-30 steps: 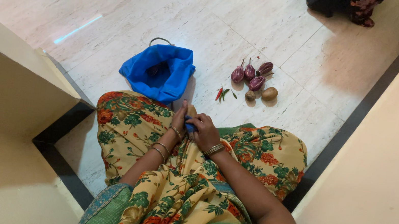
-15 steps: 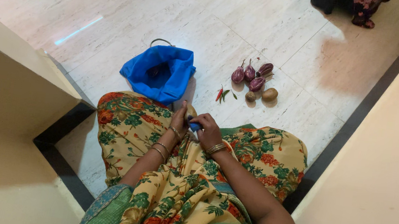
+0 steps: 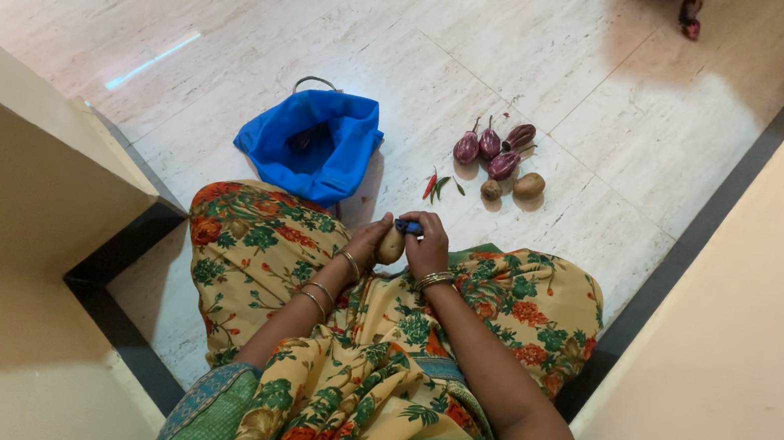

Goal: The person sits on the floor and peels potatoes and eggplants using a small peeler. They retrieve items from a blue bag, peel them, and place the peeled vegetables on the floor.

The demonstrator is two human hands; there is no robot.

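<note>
Seated on the pale tiled floor (image 3: pixel 267 22), the person is holding both hands together over a flowered lap. The left hand (image 3: pixel 367 243) is gripping a small tan potato (image 3: pixel 391 246), and the right hand (image 3: pixel 427 248) is closing around a blue-handled peeler (image 3: pixel 408 226) pressed against it. A blue bag (image 3: pixel 311 144) is lying open just ahead of the knees. Near it, small purple eggplants (image 3: pixel 490 149), two more potatoes (image 3: pixel 515 187) and chillies (image 3: pixel 433 185) are sitting on the floor.

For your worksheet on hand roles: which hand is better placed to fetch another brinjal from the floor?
Probably the right hand: the brinjals lie ahead on its side, though it holds a blue tool; the left hand cradles the potato.
</note>
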